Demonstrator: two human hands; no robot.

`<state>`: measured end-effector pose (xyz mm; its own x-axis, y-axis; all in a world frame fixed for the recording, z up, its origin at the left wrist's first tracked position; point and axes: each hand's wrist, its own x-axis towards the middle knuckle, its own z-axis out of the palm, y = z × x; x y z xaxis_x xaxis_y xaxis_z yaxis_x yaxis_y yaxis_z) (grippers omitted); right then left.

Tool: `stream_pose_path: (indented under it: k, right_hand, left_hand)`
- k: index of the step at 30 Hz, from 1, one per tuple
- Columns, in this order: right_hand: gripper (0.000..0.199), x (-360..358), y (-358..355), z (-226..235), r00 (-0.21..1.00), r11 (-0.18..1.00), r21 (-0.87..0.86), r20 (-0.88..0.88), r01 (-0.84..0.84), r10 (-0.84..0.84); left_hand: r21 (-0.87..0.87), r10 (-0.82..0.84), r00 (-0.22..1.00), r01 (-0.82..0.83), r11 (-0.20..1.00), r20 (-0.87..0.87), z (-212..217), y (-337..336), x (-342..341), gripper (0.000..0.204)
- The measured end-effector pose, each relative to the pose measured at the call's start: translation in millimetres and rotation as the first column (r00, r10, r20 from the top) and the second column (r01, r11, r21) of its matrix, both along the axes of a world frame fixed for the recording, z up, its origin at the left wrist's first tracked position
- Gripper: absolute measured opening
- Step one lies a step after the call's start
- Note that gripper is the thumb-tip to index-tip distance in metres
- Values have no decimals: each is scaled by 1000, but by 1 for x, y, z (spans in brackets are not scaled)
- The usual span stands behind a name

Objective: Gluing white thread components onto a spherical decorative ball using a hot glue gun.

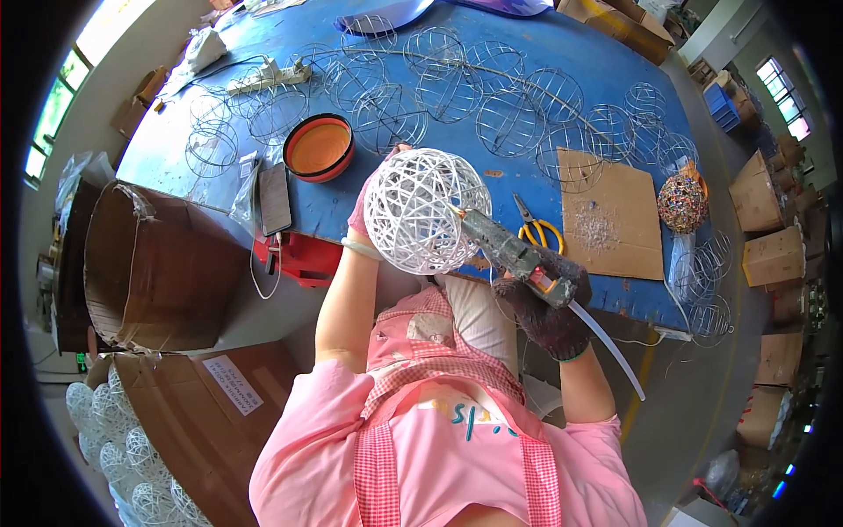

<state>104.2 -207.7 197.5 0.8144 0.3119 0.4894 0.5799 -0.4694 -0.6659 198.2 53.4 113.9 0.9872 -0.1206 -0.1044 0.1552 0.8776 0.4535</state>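
- Head view: my left hand (pixel 362 204) cups the white woven ball (pixel 427 211) from behind, over the near edge of the blue table (pixel 369 198).
- My gloved right hand (pixel 544 307) grips the glue gun (pixel 509 252), nozzle touching the ball.
- Yellow-handled pliers (pixel 537 230) lie just beyond.

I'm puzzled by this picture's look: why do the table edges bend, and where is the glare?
Head view: the fisheye lens bows the blue table toward a black rim; daylight from the windows washes out its far left corner; the white woven ball and glue gun are sharp.
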Motion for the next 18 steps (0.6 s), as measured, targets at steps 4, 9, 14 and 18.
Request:
stream_pose_path:
  k: [4,9,14,18]
  right_hand:
    - [33,-7,-8,-4,992,999,43,-118,-34,39]
    - [33,-13,-11,-15,990,977,214,-137,-6,36]
    - [30,-9,-6,-6,975,985,164,-205,-57,90]
    - [29,-9,5,4,990,989,121,-100,-84,96]
  left_hand:
    - [-130,-57,989,75,989,137,-22,4,10,24]
    - [-205,-144,893,250,946,426,-34,1,25,52]
    - [-250,-85,863,237,939,499,-24,-10,17,47]
    - [-259,-153,886,287,922,438,-18,-12,12,44]
